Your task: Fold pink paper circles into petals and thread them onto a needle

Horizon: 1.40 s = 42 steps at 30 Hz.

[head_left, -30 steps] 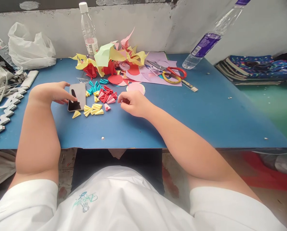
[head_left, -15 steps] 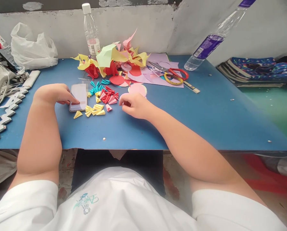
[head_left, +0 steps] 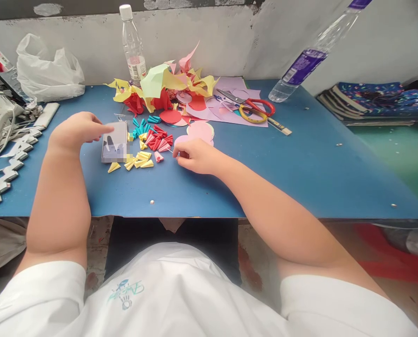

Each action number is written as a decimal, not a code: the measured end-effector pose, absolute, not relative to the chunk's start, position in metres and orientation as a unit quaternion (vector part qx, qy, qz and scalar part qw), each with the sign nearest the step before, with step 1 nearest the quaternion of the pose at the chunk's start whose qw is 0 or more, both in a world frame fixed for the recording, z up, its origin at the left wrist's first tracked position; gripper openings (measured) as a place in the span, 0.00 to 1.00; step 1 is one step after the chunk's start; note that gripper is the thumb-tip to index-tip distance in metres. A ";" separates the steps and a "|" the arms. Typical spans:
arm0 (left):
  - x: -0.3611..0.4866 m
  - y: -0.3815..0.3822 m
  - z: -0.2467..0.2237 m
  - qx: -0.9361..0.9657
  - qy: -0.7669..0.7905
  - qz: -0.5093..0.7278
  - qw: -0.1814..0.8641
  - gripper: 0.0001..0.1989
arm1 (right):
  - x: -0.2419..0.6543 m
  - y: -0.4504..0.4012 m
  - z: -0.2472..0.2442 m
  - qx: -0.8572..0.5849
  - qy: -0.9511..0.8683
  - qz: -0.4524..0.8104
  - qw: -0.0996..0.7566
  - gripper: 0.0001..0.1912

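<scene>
My left hand point(head_left: 81, 128) hovers at the left side of a phone point(head_left: 113, 147) lying on the blue table. Its index finger points out over the screen, the other fingers are loosely bent, and it holds nothing. My right hand point(head_left: 197, 157) rests on the table with thumb and fingers pinched on a thin white stick point(head_left: 169, 150), mostly hidden by the fingers. Between the hands lie small rolled paper cones: yellow point(head_left: 141, 160), red point(head_left: 156, 139), pink point(head_left: 159, 157) and teal point(head_left: 142, 127). Pink paper circles point(head_left: 199, 132) lie just behind my right hand.
Crumpled coloured paper point(head_left: 163, 84) and lilac sheets point(head_left: 226, 86) lie at the back. Scissors point(head_left: 254, 108) and a cutter knife point(head_left: 279, 126) lie to their right. A clear bottle point(head_left: 133, 49), a tilted purple-labelled bottle point(head_left: 303, 68) and a white plastic bag point(head_left: 49, 70) stand by the wall.
My left index finger has lifted off the lower part of the phone and moved up toward its top edge. The screen looks darker. My right hand has barely moved.
</scene>
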State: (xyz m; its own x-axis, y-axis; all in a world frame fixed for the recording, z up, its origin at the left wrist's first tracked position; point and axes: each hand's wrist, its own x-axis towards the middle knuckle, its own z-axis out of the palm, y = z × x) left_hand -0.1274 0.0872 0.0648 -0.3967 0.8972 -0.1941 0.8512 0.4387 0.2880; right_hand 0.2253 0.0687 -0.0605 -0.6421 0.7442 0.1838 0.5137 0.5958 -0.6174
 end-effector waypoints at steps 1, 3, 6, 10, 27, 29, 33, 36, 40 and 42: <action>-0.128 0.088 0.063 0.524 0.831 0.059 0.176 0.21 | 0.225 0.068 -0.059 -0.365 -0.867 0.267 0.212 0.10; -0.130 0.090 0.060 0.525 0.826 0.040 0.200 0.31 | 0.225 0.067 -0.057 -0.369 -0.867 0.270 0.199 0.10; -0.132 0.092 0.056 0.532 0.821 0.037 0.204 0.38 | 0.225 0.065 -0.054 -0.376 -0.867 0.271 0.182 0.09; -0.133 0.094 0.053 0.533 0.821 0.053 0.199 0.41 | 0.223 0.063 -0.052 -0.387 -0.865 0.269 0.172 0.08; -0.110 0.108 0.012 0.543 0.806 0.161 0.175 0.57 | 0.223 0.064 -0.051 -0.393 -0.865 0.268 0.162 0.07; -0.109 0.107 0.010 0.551 0.796 0.184 0.173 0.58 | 0.223 0.064 -0.052 -0.392 -0.863 0.272 0.166 0.07; -0.099 0.102 0.012 0.587 0.753 0.266 0.132 0.55 | 0.224 0.066 -0.053 -0.388 -0.865 0.268 0.173 0.08; -0.090 0.099 0.016 0.606 0.711 0.343 0.092 0.50 | 0.225 0.066 -0.054 -0.385 -0.866 0.265 0.179 0.08; -0.088 0.099 0.025 0.596 0.674 0.432 0.059 0.41 | 0.225 0.065 -0.054 -0.384 -0.865 0.265 0.184 0.07; -0.091 0.099 0.031 0.590 0.652 0.472 0.060 0.32 | 0.225 0.065 -0.054 -0.385 -0.865 0.266 0.184 0.07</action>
State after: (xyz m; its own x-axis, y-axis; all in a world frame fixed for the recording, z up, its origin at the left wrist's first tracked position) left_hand -0.0909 0.0988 0.0309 -0.2962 0.8261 0.4794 0.7128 -0.1429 0.6867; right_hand 0.2248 0.0654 -0.0540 -0.6366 0.7629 0.1128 0.5672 0.5623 -0.6017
